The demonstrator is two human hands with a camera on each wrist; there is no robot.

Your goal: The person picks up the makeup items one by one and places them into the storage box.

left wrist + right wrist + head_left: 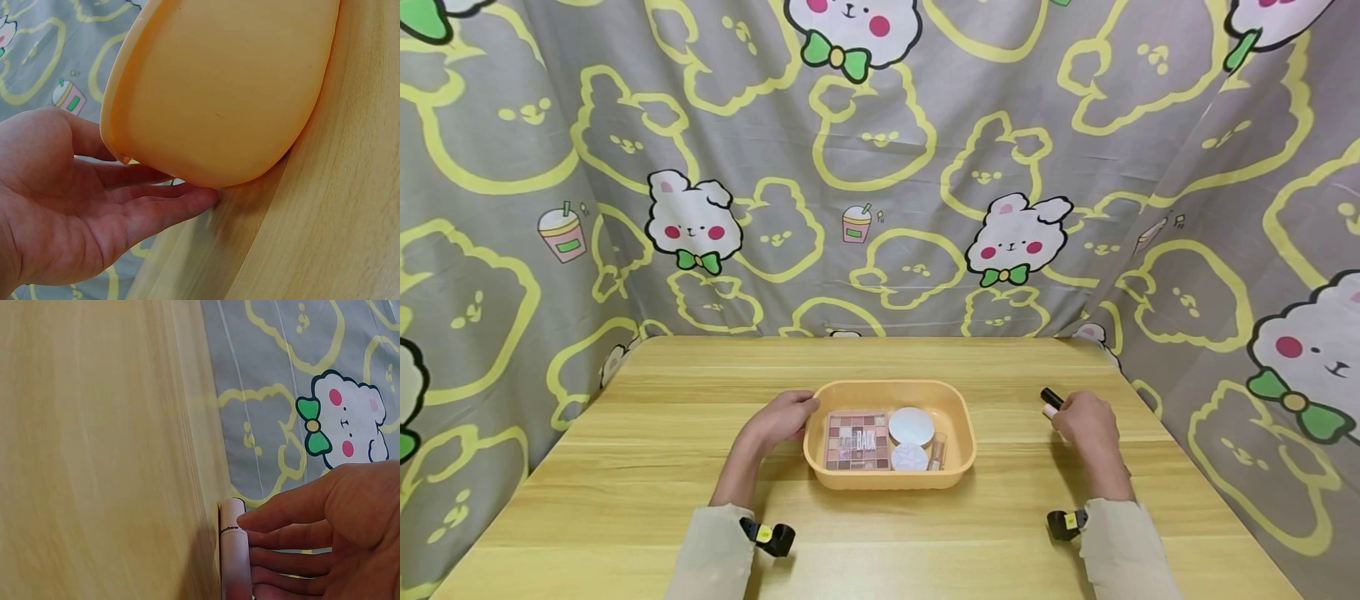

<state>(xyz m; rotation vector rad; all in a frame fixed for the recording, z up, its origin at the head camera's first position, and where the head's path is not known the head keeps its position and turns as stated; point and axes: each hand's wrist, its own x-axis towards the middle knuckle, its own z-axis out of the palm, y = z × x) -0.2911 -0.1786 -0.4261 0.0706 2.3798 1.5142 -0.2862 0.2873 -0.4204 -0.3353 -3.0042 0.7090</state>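
A peach-orange plastic tray [890, 479] sits mid-table with makeup inside. My left hand [784, 417] grips its left end; in the left wrist view the thumb goes over the rim and the fingers [169, 209] lie against the outer wall. My right hand [1088, 427], over the table's right side, pinches a pale pink lipstick tube [234, 550] between thumb and fingers. A black cylinder [1051, 397] shows just beyond the pink tube, mostly hidden by the hand. Inside the tray are an eyeshadow palette [856, 442], two round compacts [912, 426] and a small clear tube [937, 452].
The wood-grain table [880, 542] extends around the tray. A grey curtain [917, 167] printed with yellow outlines and white bunnies hangs behind and along both sides. Black camera mounts [771, 536] are strapped at both wrists.
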